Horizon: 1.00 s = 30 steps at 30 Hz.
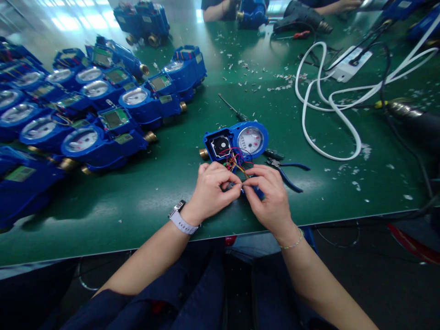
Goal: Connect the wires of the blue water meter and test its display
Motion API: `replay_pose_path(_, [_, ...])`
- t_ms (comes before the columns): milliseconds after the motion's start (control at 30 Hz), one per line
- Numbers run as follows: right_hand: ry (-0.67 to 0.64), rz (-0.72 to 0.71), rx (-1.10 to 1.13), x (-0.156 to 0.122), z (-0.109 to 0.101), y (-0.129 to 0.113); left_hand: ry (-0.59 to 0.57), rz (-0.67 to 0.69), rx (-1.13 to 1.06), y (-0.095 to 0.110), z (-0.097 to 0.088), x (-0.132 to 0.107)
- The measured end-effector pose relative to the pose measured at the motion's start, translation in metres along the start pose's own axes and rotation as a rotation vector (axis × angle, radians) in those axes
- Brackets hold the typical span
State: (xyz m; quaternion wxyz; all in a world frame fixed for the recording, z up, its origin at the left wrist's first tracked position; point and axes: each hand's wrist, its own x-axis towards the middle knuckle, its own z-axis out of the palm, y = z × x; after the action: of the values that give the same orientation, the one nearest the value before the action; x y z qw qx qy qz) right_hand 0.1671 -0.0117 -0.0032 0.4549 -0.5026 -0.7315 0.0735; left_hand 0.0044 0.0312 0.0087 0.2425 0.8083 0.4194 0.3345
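A blue water meter [252, 140] lies on the green table in front of me, its round dial facing up and its square housing uncovered. Thin red, yellow and black wires [234, 160] come out of the housing toward my fingers. My left hand [216, 185] pinches at the wire ends, thumb against forefinger. Facing it, my right hand [268, 192] pinches at the same spot, the fingertips of both hands nearly touching. A blue part shows partly beneath my right fingers. Right of the meter lie pliers with blue handles [290, 176], and behind it a screwdriver [233, 107].
Many finished-looking blue meters [82, 140] crowd the table's left side. A white power strip [352, 64] with a looped white cable [305, 123] lies at right, near a heat gun [409, 114]. Another heat gun [302, 18] and a co-worker's arm [216, 10] are across the table. Scraps litter the surface.
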Motion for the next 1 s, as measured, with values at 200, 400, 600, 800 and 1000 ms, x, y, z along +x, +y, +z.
replay_pose_path(200, [0.004,0.039,0.037,-0.001,0.000,-0.001,-0.009,0.006,0.055,0.001,0.000,0.000])
replay_pose_path(400, [0.005,0.099,0.089,-0.004,-0.001,-0.001,-0.023,0.072,0.034,-0.003,-0.003,0.000])
replay_pose_path(600, [0.003,0.113,0.117,-0.002,0.004,-0.003,-0.018,0.095,0.005,-0.006,-0.004,-0.001])
replay_pose_path(800, [-0.035,0.148,0.145,-0.004,-0.002,0.004,0.033,0.131,0.052,-0.010,-0.006,0.001])
replay_pose_path(1000, [-0.078,0.155,0.144,-0.008,-0.013,0.009,0.056,0.170,0.095,-0.012,-0.004,0.000])
